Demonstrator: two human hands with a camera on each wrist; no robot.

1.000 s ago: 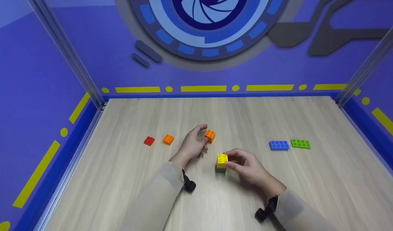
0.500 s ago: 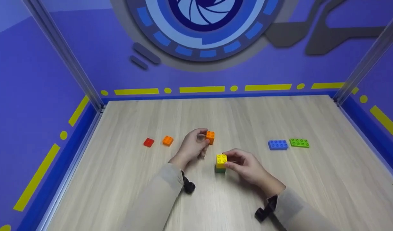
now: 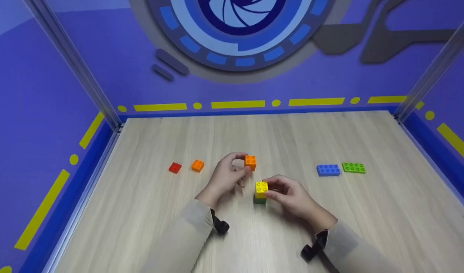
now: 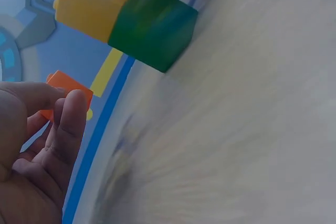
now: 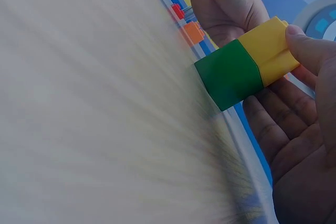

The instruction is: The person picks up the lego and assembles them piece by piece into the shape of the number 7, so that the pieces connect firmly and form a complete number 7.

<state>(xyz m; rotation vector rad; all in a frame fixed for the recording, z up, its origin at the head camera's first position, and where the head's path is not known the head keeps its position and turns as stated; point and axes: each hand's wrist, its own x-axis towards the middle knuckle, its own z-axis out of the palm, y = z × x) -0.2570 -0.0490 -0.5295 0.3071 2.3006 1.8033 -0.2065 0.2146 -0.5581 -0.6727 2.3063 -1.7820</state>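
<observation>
The left hand pinched an orange block just beyond the yellow block, which the right hand gripped atop a green block; a knock between blocks so close risked loosening either fingertip hold.

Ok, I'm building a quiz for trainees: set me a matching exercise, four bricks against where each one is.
1. yellow brick
2. red brick
3. blue brick
4. orange brick nearest the yellow one

A. on the table, beside the light green brick
B. pinched by the left hand
C. leftmost of the bricks, head view
D. on the dark green brick, pinched by the right hand

Pairs: 1-D, 2-C, 3-A, 4-B
</observation>
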